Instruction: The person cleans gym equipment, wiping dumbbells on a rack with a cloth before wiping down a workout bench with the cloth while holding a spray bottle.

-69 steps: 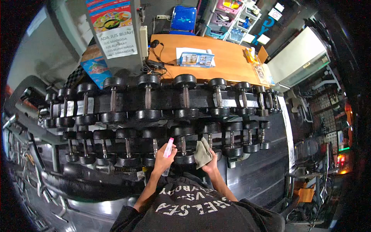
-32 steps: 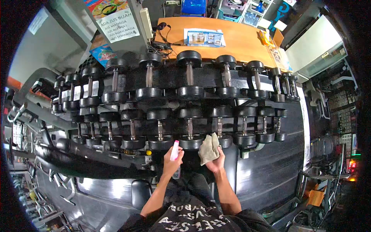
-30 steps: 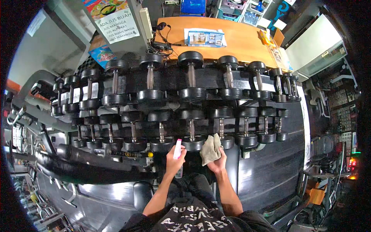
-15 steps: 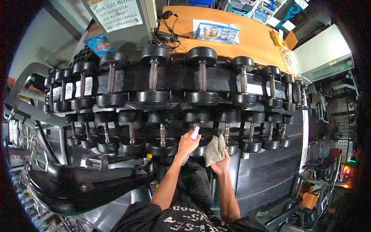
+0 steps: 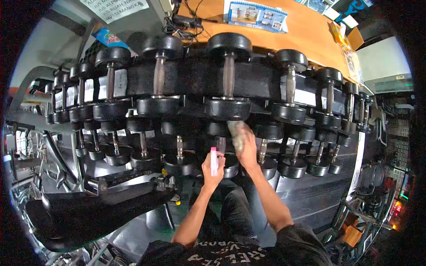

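My left hand (image 5: 213, 170) is wrapped round a spray bottle with a white and pink top (image 5: 214, 162), held in front of the lower row of dumbbells. In my right hand (image 5: 246, 148) is a grey-green cloth (image 5: 237, 136), slightly blurred. The cloth is against or just over the back head of a lower-row dumbbell (image 5: 217, 128), below a large upper-row dumbbell (image 5: 228, 80). My left hand and the bottle partly hide that lower dumbbell's handle and front head.
Behind the rack stands an orange desk (image 5: 306, 43) with a desk calendar (image 5: 257, 16) and black cables (image 5: 188, 22). A black padded bench (image 5: 102, 213) is at the lower left. A white cabinet (image 5: 384, 62) stands at the right.
My right hand has moved forward with the cloth, from the dumbbells' front heads to a back head. My left hand with the bottle is now lower and more upright. The view has moved closer to the rack.
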`<state>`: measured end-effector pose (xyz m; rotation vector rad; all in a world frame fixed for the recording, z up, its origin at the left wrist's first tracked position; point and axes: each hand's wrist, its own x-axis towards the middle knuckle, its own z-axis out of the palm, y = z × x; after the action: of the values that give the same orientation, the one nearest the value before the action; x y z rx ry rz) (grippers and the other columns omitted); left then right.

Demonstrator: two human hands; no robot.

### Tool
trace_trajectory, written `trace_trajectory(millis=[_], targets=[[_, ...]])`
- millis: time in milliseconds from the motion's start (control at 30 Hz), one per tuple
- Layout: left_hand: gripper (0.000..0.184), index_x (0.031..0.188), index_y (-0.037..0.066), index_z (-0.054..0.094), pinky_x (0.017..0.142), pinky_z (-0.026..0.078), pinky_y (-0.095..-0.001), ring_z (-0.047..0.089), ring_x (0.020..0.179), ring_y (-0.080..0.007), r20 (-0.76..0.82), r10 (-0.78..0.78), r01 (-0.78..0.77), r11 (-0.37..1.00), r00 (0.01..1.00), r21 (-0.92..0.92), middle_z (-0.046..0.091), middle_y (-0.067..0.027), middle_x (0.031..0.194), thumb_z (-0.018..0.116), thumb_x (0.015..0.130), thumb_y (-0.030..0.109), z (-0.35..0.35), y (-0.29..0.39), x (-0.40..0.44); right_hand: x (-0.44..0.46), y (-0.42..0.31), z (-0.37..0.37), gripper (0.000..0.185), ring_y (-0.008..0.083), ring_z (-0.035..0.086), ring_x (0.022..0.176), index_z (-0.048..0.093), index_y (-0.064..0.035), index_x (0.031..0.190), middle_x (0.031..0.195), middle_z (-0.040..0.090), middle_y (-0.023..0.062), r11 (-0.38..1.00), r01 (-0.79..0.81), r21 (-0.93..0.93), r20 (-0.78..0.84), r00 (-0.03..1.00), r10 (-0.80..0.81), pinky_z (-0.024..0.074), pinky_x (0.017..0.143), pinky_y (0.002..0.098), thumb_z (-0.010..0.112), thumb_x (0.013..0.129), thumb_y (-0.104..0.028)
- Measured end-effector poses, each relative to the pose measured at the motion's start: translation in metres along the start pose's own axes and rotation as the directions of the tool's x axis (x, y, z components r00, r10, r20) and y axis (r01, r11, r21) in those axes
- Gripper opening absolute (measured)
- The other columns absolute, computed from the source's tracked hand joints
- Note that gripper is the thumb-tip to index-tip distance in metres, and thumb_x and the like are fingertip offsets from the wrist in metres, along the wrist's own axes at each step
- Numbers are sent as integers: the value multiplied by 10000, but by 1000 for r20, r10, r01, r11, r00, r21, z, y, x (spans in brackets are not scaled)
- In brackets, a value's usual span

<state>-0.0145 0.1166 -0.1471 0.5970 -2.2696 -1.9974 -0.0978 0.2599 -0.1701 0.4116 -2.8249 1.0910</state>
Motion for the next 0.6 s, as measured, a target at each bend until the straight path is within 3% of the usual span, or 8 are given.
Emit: trace_trajectory(millis=[67, 133, 167, 267, 433, 500, 533, 600], targets=[[179, 955, -5, 590, 619, 502, -299, 632, 685, -161, -94, 48, -49, 999, 994, -11, 620, -110, 789, 657, 869, 136, 14, -21, -9, 26, -2, 26, 563, 379, 493, 1172, 524, -98, 1279, 1318, 498, 159, 931, 297, -212, 298, 927, -228, 415, 1001, 443, 623, 725, -84], [161, 1011, -30, 571, 589, 487, -242, 580, 615, -99, -178, 300, -298, 954, 937, 40, 605, -62, 758, 552, 852, -28, 24, -37, -10, 37, -9, 47, 543, 361, 504, 1157, 541, -121, 1265, 1306, 506, 141, 900, 372, -228, 357, 892, -278, 425, 983, 441, 627, 729, -93], [183, 1005, -47, 562, 612, 497, -249, 589, 638, -110, -196, 254, -262, 965, 947, -16, 615, -80, 831, 548, 825, -76, 28, -38, -12, 43, -12, 57, 524, 343, 515, 1142, 557, -144, 1251, 1293, 515, 123, 862, 438, -254, 397, 860, -320, 435, 965, 438, 632, 734, -103], [178, 974, -35, 554, 637, 509, -263, 594, 677, -138, -178, 364, -358, 931, 914, 65, 621, -116, 926, 626, 832, 43, 29, -46, -16, 55, -13, 84, 478, 312, 519, 1123, 581, -126, 1207, 1282, 520, 101, 793, 571, -215, 515, 756, -404, 452, 920, 440, 641, 733, -135], [289, 958, -21, 559, 639, 505, -314, 603, 694, -203, -179, 383, -369, 923, 906, 109, 623, -140, 928, 662, 867, 234, 29, -47, -17, 70, -34, 165, 282, 271, 540, 1117, 696, -103, 1022, 1188, 598, 75, 751, 560, -350, 691, 696, -196, 478, 862, 441, 641, 752, -162], [345, 963, -11, 573, 659, 502, -381, 615, 700, -282, -175, 335, -319, 941, 926, 113, 622, -154, 866, 665, 878, 311, 28, -49, -18, 83, -50, 176, 214, 268, 555, 1126, 719, -102, 955, 1197, 614, 84, 786, 460, -413, 835, 536, 124, 493, 850, 457, 637, 767, -160], [345, 963, -11, 573, 659, 502, -381, 615, 700, -282, -165, 338, -323, 940, 927, 112, 622, -154, 866, 665, 878, 311, 28, -52, -18, 84, -49, 172, 214, 268, 555, 1126, 719, -102, 955, 1197, 614, 84, 788, 452, -418, 830, 542, 130, 493, 850, 457, 637, 767, -160], [345, 961, -25, 556, 598, 491, -283, 571, 650, -160, -141, 350, -331, 933, 926, 142, 601, -104, 847, 621, 907, 310, 29, -57, -17, 80, -44, 162, 261, 267, 556, 1152, 705, -90, 1018, 1246, 596, 93, 872, 354, -338, 775, 631, 45, 499, 851, 474, 640, 775, -161]])
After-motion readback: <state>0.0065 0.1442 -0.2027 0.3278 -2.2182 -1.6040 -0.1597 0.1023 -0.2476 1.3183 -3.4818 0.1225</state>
